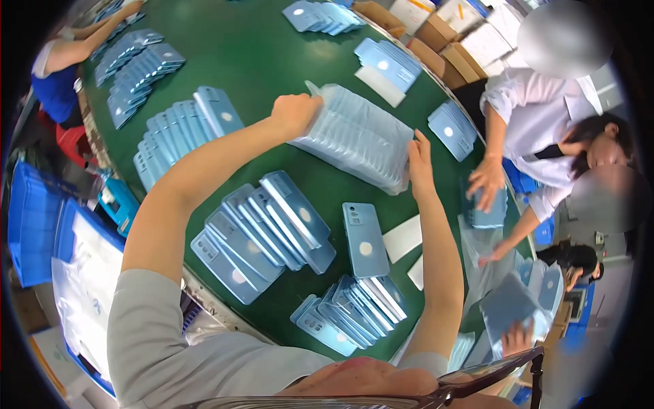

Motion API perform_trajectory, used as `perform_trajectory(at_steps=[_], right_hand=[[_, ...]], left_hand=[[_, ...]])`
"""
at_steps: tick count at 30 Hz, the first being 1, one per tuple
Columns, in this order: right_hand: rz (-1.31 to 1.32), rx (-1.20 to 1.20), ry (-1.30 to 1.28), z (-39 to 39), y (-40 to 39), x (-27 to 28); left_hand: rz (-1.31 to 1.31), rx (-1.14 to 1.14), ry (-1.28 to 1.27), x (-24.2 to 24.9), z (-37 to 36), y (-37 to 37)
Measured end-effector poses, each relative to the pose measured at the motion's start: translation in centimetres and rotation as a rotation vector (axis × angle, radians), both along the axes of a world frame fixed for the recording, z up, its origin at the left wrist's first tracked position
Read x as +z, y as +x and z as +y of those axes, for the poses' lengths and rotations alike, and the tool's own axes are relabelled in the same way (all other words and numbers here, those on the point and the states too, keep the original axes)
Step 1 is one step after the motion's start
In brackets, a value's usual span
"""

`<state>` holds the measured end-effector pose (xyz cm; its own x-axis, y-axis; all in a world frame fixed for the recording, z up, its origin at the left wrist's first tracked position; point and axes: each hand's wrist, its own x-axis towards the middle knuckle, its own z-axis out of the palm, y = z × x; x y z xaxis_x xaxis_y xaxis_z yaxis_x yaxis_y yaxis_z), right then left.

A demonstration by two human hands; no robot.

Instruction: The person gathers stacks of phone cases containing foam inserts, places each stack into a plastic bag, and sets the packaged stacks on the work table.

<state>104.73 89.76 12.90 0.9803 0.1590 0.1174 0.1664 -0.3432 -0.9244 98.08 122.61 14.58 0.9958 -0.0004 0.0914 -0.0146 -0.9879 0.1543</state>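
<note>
Both my hands hold up a clear plastic bag [357, 136] filled with a stack of pale blue phone back covers, above the green table [259, 54]. My left hand [294, 114] grips the bag's left end. My right hand [419, 163] presses against its right end. Below the bag, fanned rows of the same blue covers [262, 235] lie on the table, with a single cover [364, 238] beside them and another fanned pile [351, 313] near the table's front edge.
More fanned blue covers [184, 133] lie to the left and across the far side. A person in a white shirt [538, 112] handles covers at the right edge. Another person's arm [75, 48] reaches in at the top left. Blue crates [34, 225] stand on the left, cardboard boxes [443, 41] behind.
</note>
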Motion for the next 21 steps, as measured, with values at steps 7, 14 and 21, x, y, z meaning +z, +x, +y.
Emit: perform_trajectory(at_steps=[7,14,21], right_hand=[[-0.222,0.207,-0.639,6.7,-0.8,-0.6],[-0.816,0.498,-0.705,20.9,-1.1,9.8],[0.434,1.407,-0.433,46.3,-22.8,8.5]], left_hand=[[0.132,-0.056,-0.912,-1.8,3.5,2.1],[-0.244,0.206,-0.364,-1.4,-2.8,-0.8],[-0.475,0.43,-0.222,-5.8,-6.4,2.0]])
